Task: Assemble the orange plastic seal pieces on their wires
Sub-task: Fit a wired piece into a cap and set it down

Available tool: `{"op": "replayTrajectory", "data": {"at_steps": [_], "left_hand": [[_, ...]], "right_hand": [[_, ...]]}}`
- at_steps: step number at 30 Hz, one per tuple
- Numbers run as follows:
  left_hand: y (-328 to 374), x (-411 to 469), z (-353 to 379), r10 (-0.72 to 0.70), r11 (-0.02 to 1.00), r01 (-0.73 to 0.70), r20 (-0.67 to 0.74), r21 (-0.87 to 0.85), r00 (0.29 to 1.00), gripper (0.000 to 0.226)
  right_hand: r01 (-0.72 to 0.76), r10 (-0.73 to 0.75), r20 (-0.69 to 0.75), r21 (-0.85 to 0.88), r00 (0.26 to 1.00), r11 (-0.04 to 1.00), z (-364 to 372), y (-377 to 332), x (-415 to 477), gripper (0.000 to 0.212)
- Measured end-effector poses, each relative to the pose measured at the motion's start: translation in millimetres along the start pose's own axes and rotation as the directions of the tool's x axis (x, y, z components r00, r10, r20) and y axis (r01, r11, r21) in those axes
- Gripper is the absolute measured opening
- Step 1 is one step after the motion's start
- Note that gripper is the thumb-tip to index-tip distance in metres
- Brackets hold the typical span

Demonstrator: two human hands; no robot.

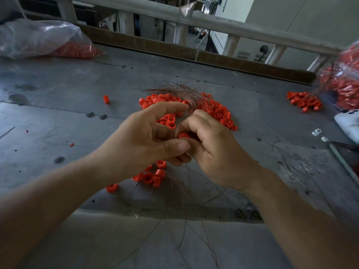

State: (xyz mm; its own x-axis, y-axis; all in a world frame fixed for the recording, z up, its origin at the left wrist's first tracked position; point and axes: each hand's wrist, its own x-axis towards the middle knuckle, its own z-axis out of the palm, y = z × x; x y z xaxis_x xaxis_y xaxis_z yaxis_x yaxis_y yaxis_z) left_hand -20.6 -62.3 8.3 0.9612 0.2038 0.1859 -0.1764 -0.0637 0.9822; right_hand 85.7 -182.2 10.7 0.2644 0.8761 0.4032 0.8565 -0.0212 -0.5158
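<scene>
Above the desk (58,123), an orange ring-shaped seal piece (182,135) is clamped in right hand (217,150) fingers (196,124); left hand (139,136) grasp cannot be determined.

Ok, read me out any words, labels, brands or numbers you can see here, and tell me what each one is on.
No text can be read in this view.
Loose orange seal pieces: no print visible.
Clear bag at left: no label visible.
Bag at right: blurred, nothing legible.
White device at right edge: no marking legible.
Wall socket: too small to tell.
</scene>
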Motion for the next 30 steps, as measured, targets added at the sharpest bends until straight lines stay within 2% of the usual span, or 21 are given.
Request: {"op": "replayTrajectory", "data": {"at_steps": [6,14,15,19,22,25,27,30], "left_hand": [[1.3,0.1,1.1,0.006,1.000,-0.006,0.007,-0.008,1.000,0.062],[1.8,-0.6,1.0,0.009,0.999,-0.008,0.016,-0.052,1.000,0.057],[1.6,0.2,0.4,-0.003,0.998,0.004,0.009,-0.068,1.000,0.056],[2.7,2.5,-8.3,-0.108,0.979,0.121,0.086,-0.163,0.990,0.051],[3.8,4.4,-15.5,-0.182,0.954,0.208,0.136,-0.216,0.974,0.053],[5.7,7.0,-22.9,-0.163,0.927,0.178,0.072,-0.329,0.984,0.044],[9.3,8.4,-25.6,-0.134,0.900,0.121,-0.002,-0.419,0.991,0.032],[12.7,9.2,-27.0,-0.123,0.875,0.063,-0.094,-0.480,0.988,0.026]], "right_hand": [[0.015,-0.015,-0.025,-0.017,1.000,1.000,2.2,-3.2,-0.2,0.015],[-0.007,0.008,-0.045,0.017,0.999,1.000,-0.5,-5.3,-1.1,0.004],[-0.020,0.021,-0.040,0.036,0.999,0.999,-1.5,-4.7,-0.8,0.001],[-0.069,0.073,-0.020,0.170,0.997,0.983,-3.6,-4.5,-0.2,0.015],[-0.207,0.186,0.091,0.426,0.978,0.881,-4.8,-5.3,-0.2,0.023],[-0.326,0.279,0.175,0.609,0.944,0.723,-8.9,-1.8,0.8,0.035],[-0.353,0.292,0.205,0.652,0.934,0.671,-10.8,-3.0,1.5,0.034],[-0.354,0.272,0.230,0.671,0.934,0.652,-9.4,-6.2,0.5,0.022]]}}
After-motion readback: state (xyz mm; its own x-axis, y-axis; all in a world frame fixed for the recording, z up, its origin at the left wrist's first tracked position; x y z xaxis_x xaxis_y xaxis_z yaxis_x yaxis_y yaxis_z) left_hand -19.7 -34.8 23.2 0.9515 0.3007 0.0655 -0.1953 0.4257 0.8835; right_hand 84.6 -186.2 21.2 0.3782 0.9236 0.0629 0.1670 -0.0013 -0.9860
